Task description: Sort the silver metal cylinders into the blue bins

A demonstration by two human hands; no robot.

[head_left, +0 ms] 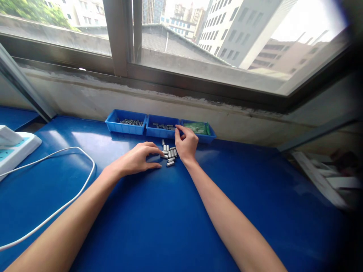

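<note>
Small silvery metal cylinders (171, 153) lie in a loose pile on the blue tabletop (159, 219). My left hand (141, 158) rests at the pile's left side, its thumb and fingers spread apart, the fingertips close to the nearest pieces. Above the right side of the pile, my right hand (186, 144) is at the front of the middle blue bin (159, 133), thumb and forefinger pinched together at the bin's right end. Whatever may be between those fingertips is too small to make out. Several dark metal pieces (163, 126) lie inside that bin.
Left of the middle bin stands another blue bin (124, 129) holding many small metal parts (132, 122). The right blue bin (208, 138) contains green packets (198, 127). A white cable (92, 166) curves from a power strip (27, 143) at left. Windows rise behind.
</note>
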